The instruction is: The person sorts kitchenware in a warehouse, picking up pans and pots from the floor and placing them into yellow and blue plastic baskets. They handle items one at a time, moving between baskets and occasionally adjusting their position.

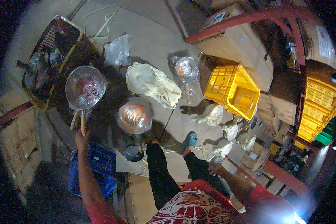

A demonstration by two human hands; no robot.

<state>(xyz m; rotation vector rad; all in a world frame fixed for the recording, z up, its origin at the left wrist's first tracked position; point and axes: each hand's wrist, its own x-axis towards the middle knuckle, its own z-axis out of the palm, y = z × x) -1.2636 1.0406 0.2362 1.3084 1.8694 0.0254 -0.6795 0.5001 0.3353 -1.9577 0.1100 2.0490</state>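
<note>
Toward half past nine, a wide pan (85, 87) is hanging from the person's left hand (83, 138), whose fingers are closing around a pale handle (83, 122); a second handle is showing beside it, so two pans may be nesting. The right hand (215, 168) is resting by the right knee (201, 163), apparently holding nothing, though I cannot tell whether its fingers are curling. Judging by how things are lying, the handling is only partway along: the held pan is not yet resting anywhere, and other pieces are waiting on the floor (153, 22). A copper-coloured pan (135, 117), film-wrapped, is sitting at nine o'clock nearer the middle; a smaller wrapped pan (184, 68) is lying at one, and a small dark pan (133, 153) toward half past seven. At ten, a dark crate (81, 33) is holding unclear dark items; pale bundles (230, 131) are lying around four.
</note>
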